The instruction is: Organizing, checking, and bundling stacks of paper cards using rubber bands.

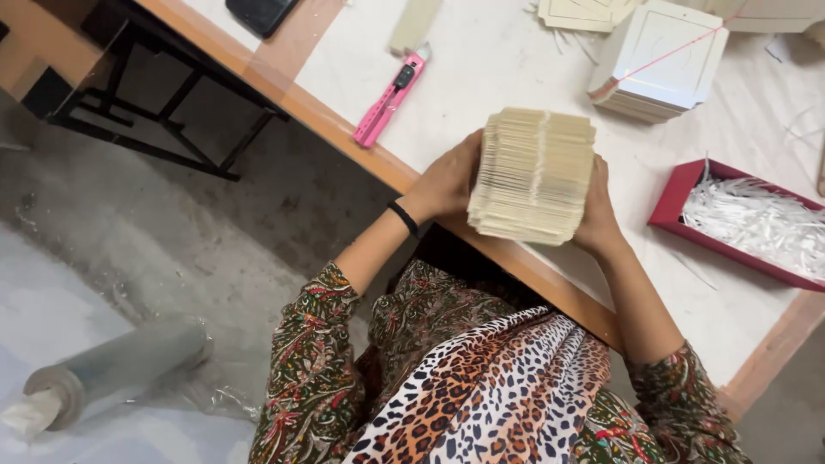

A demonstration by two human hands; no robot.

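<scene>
Closest to me, the person sits at the edge of the table (481,60), patterned sleeves reaching forward, with a thick stack of cream cards (533,174) pressed between both palms. The left hand (447,182) is closed flat against one side of the stack and the right hand (595,210) clamps the other, each grip shut on the cards, which stand on edge just above the table's near rim. It looks as though the stack is being squared up, the edges being knocked even; any next handling would call for steady, equal pressure from both sides so that the loose cards do not fan out or spill. Just beyond the right hand lies a red tray (679,199) filled with white paper shreds (756,219). Further off, a pink utility knife (391,96) lies near the table's left edge, and a bundle of white cards (657,60) tied with a thin red thread rests further back, though its far side is too washed out to read well.
</scene>
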